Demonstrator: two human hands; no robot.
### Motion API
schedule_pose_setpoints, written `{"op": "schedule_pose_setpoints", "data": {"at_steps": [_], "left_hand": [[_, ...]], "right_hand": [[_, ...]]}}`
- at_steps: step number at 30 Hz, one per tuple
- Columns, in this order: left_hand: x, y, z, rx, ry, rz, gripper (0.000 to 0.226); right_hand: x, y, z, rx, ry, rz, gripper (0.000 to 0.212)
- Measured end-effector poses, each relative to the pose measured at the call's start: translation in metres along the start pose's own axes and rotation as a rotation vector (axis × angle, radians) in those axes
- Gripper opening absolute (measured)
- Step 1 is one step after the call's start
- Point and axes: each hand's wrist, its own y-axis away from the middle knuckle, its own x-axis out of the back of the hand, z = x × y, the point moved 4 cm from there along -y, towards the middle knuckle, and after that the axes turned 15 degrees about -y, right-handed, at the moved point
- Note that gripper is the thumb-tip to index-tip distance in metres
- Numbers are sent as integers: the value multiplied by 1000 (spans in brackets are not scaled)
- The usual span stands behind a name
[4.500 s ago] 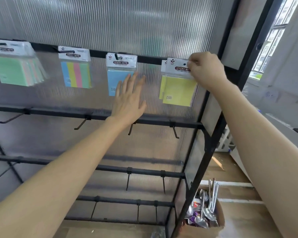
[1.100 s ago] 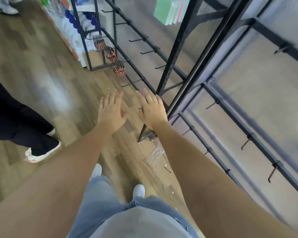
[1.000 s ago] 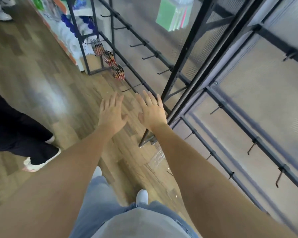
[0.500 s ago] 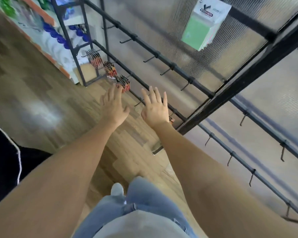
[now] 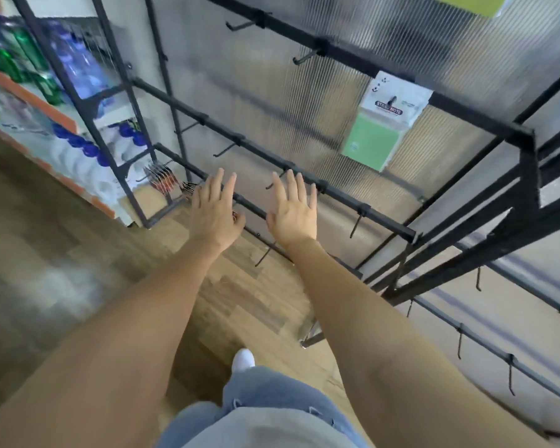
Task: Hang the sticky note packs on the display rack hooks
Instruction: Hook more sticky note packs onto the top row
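Grips both released, holding nothing: left grip (image 5: 215,211), right grip (image 5: 293,211). One green sticky note pack (image 5: 374,145) hangs up-right of right grip. Risk: bare hook (image 5: 355,225) just right of it could snag a reaching arm.

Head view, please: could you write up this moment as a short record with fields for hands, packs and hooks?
left hand: open, fingers straight, holds nothing
right hand: open, fingers straight, holds nothing
green sticky note pack: hangs from a hook on the display rack
empty hooks: several along the rack's bars
wood floor: below both hands
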Motion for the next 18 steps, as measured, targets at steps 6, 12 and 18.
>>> {"op": "schedule_pose_setpoints", "data": {"at_steps": [6, 12, 18], "left_hand": [[26, -65, 10, -138, 44, 112, 72], [56, -114, 51, -421, 56, 180, 72], [98, -150, 64, -641, 44, 356, 69]], "right_hand": [[34, -53, 12, -28, -19, 158, 66], [68, -68, 41, -69, 26, 271, 68], [111, -78, 39, -123, 176, 409, 66]]}}
